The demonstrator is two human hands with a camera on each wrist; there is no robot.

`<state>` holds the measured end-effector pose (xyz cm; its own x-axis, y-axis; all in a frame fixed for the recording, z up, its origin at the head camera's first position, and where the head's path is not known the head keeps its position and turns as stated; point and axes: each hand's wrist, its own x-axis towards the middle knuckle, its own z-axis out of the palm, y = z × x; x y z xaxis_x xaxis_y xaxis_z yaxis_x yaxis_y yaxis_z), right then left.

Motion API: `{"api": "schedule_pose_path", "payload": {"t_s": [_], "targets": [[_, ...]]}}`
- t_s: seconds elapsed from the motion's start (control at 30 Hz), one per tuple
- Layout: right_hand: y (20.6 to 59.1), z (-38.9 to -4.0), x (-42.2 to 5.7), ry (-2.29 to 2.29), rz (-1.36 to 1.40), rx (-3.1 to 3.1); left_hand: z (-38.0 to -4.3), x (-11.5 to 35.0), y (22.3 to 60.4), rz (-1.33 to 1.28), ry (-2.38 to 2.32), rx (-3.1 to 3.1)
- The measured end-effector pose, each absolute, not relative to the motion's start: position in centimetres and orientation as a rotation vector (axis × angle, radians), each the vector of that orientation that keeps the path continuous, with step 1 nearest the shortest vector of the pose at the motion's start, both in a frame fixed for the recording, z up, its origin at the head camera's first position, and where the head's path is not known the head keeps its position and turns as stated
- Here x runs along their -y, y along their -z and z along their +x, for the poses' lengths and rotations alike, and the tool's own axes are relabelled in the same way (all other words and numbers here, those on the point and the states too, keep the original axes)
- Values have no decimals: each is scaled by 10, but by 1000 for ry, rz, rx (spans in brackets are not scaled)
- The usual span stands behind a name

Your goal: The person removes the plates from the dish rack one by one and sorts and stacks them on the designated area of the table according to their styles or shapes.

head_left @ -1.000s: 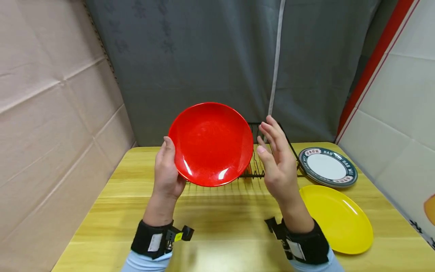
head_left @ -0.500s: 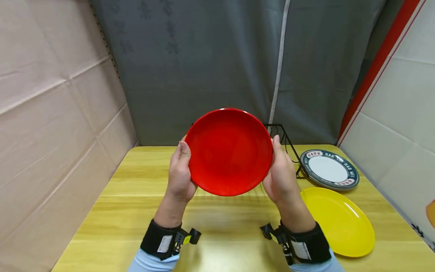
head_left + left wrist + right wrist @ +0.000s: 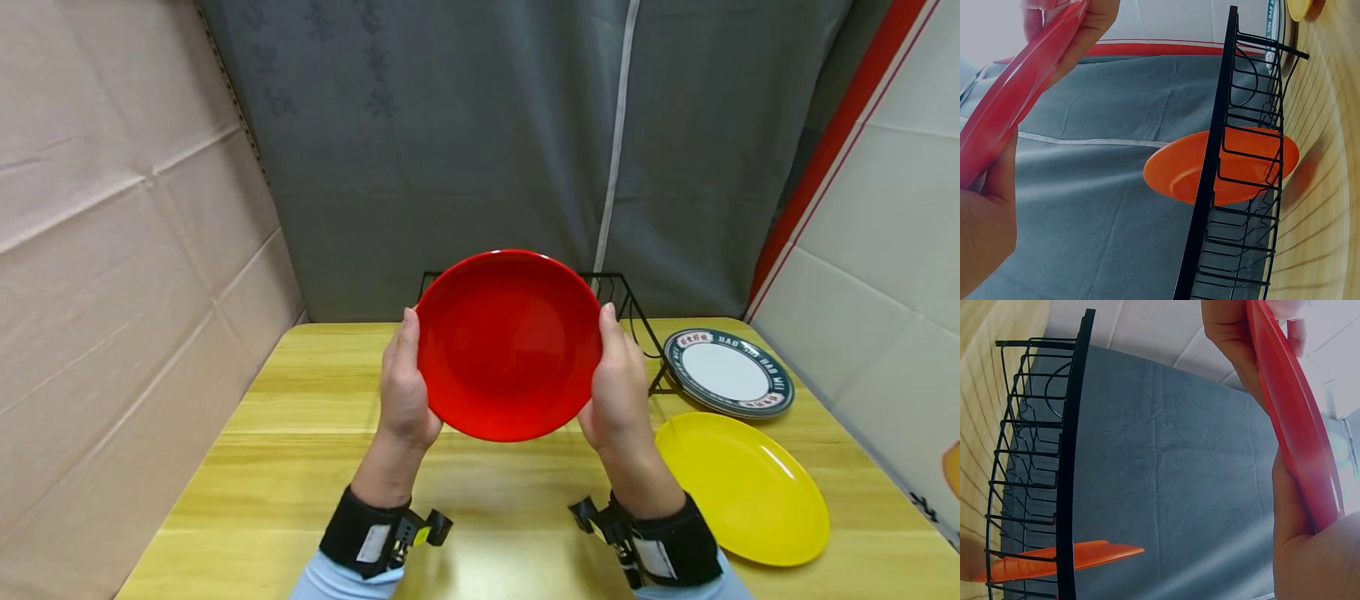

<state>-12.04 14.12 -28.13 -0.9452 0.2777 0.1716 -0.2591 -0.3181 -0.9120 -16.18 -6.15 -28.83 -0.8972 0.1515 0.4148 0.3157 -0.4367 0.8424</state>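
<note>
A round red plate [image 3: 510, 346] is held up in front of the person, its inner face toward the head camera. The left hand [image 3: 407, 390] grips its left rim, thumb on the front and fingers behind. On the opposite rim the right hand [image 3: 621, 385] holds it the same way. Both wrist views show the plate edge-on, well apart from the black wire dish rack [image 3: 1210, 150]. An orange plate [image 3: 1179, 172] stands on edge in that rack; in the head view the red plate hides it.
At the right of the wooden table [image 3: 285, 475] lies a yellow oval plate [image 3: 750, 496], close to the right forearm. Behind it are stacked white plates with dark green patterned rims [image 3: 723, 371]. A grey curtain [image 3: 450, 150] hangs behind the rack, with pale walls at both sides.
The right hand has come in from the right and taken hold of the red plate's right rim. The plate has moved right and slightly down.
</note>
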Motion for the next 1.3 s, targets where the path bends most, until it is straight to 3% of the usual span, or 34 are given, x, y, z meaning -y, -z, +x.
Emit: {"api": "schedule_pose_path", "payload": {"t_s": [1.3], "targets": [[282, -118, -133, -2297, -13, 1589, -161, 69, 284, -663, 2510, 1631]]}}
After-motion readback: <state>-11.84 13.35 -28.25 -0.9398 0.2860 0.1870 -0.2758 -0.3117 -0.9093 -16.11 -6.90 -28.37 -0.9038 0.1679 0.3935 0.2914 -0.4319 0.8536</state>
